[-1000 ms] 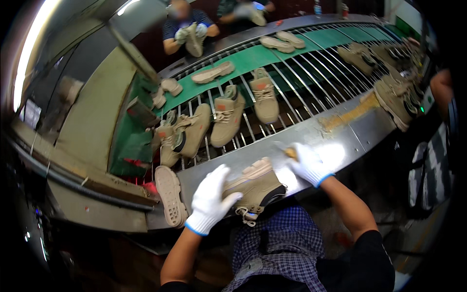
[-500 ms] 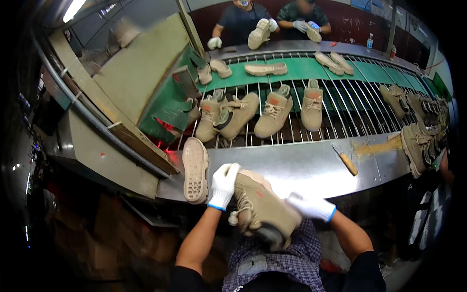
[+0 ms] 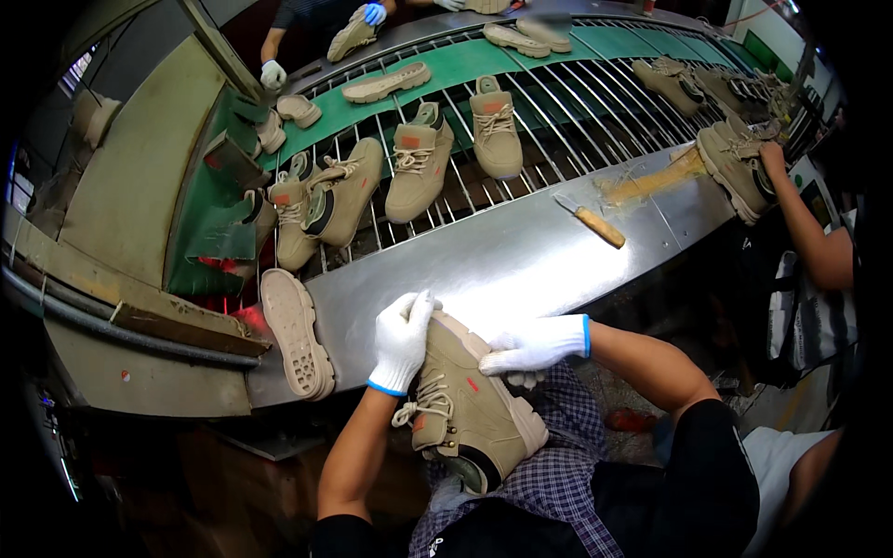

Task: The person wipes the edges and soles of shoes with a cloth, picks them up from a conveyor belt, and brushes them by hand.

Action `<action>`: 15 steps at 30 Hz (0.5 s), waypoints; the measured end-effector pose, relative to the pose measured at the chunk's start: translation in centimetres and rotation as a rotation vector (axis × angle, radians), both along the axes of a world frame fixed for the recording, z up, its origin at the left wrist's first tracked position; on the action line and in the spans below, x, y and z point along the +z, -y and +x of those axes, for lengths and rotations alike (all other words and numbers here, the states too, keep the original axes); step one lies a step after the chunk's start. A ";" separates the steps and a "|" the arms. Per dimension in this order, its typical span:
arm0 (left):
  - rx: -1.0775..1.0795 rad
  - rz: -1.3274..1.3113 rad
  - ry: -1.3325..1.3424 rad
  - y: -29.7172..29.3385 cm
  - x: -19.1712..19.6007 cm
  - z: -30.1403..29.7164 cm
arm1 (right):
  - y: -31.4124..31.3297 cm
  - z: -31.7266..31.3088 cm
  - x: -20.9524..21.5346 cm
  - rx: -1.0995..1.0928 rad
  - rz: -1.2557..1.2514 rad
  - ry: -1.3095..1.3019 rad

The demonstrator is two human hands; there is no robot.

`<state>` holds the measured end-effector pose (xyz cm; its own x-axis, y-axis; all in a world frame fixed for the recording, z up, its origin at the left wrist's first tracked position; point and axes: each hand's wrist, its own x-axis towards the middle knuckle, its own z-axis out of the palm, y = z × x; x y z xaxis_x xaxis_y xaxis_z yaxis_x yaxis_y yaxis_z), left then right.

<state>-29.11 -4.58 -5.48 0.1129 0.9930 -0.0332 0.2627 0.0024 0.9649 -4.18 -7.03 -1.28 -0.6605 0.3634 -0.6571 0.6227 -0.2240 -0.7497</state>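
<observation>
A tan lace-up shoe (image 3: pixel 488 414) with a pale chunky sole is tilted toe-away over my lap, its collar toward me. My left hand (image 3: pixel 400 339), in a white knitted glove, grips the toe end. My right hand (image 3: pixel 538 346), gloved the same way, closes on the sole's edge along the right side, thumb on top and some fingers hidden beneath. To the left of my left hand, a loose beige sole (image 3: pixel 298 335) lies on the metal ledge (image 3: pixel 409 270).
Several tan shoes (image 3: pixel 419 172) rest on the metal rollers beyond the ledge. A wooden-handled knife (image 3: pixel 600 226) lies at right. Loose soles (image 3: pixel 386 84) ride on the green belt (image 3: pixel 446 70). Another person's arm (image 3: pixel 809 209) reaches the shoes at far right; gloved co-workers stand across.
My right hand has shifted from the heel area to the sole's side edge. The shoe has turned slightly, showing more sole. My view has swung right, and another person's arm appears there.
</observation>
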 end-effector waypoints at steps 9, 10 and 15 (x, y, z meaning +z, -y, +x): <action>0.070 -0.063 0.265 1.4 -3.0 -2.8 | 9.5 -1.1 -6.7 -0.483 -0.308 -0.543; 0.100 0.014 0.152 1.2 -2.3 -2.4 | 10.8 -1.5 -5.6 -0.607 -0.402 -0.636; 0.219 0.310 -0.105 -0.2 -1.8 -2.0 | 6.9 4.1 -7.5 -1.068 -0.259 -0.853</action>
